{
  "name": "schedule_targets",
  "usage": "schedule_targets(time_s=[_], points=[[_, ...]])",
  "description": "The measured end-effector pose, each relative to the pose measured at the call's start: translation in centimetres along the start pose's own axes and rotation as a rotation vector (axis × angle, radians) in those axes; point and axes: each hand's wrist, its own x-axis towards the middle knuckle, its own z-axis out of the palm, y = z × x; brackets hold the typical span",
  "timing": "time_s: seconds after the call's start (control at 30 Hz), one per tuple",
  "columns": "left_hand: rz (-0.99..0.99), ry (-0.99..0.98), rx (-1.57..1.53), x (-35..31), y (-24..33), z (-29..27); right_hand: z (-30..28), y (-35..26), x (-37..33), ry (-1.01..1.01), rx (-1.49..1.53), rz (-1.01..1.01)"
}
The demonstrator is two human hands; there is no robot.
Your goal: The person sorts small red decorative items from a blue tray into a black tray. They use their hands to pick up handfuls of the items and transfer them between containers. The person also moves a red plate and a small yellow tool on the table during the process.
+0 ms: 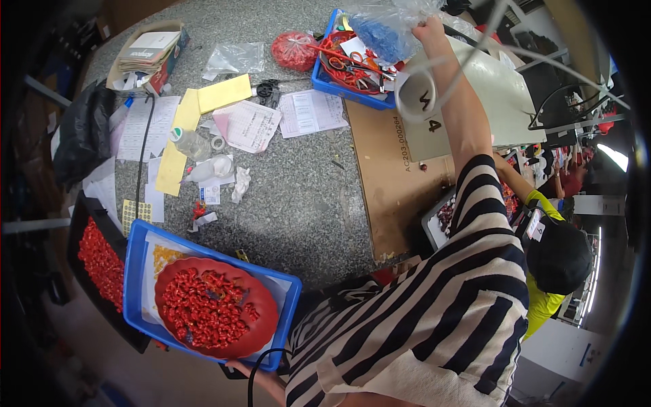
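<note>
Clear bag (pixel 400 12) — one, pinched in right fingers (pixel 422 29), one blue tray (pixel 135 271), left fingers (pixel 239 367) at edge — grip unclear

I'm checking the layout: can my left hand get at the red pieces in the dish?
Probably yes: nothing covers the red pieces in the red dish, and the left hand is close, just outside the blue tray. It may be supporting that tray, though; its grip is hidden.

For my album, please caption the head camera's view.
Right hand grips a clear bag, left hand at the edge of a blue tray.
</note>
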Motion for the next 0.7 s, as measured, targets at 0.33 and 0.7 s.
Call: schedule_targets(time_s=[0.33,0.7], points=[[0.015,-0.124,-0.046,1.9,-1.8,-3.4,-7.0,1.5,-1.5,-0.049,-1.388,0.139],[0.123,-0.041,0.028,3.2,-2.8,-3.8,-1.6,-5.7,-9.7,-0.120,-1.472,-0.435]])
